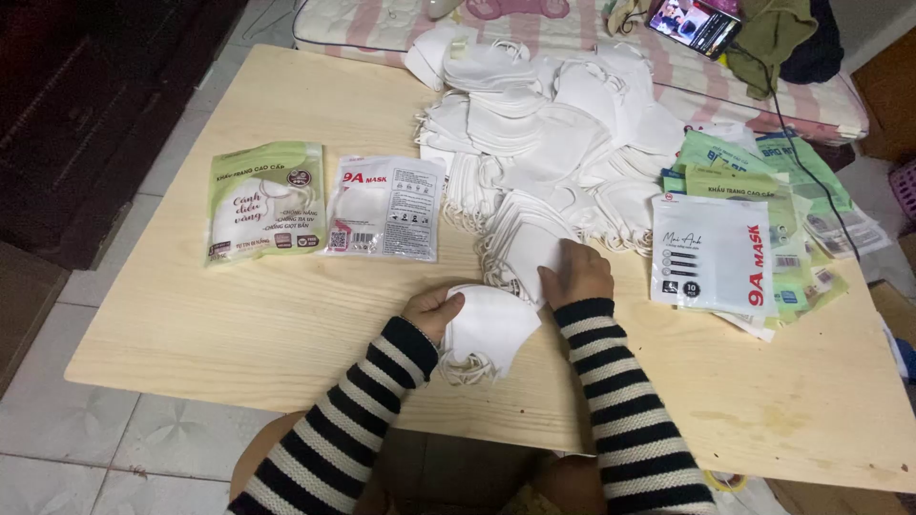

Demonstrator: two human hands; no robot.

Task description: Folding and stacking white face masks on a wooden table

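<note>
Both hands, left hand (434, 310) and right hand (575, 274), grip white masks (487, 329).

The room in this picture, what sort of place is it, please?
Probably a home room used for packing. A low wooden table stands on a tiled floor against a striped mattress, with loose white face masks and printed mask packets on it.

— What's hidden here?
— The right hand (575, 275) covers part of a mask stack (520, 250). The phone (695, 23) and bed (572, 29) are cut by the top edge.
— Anything else?
— The table (286, 324) loses its near right corner.
</note>
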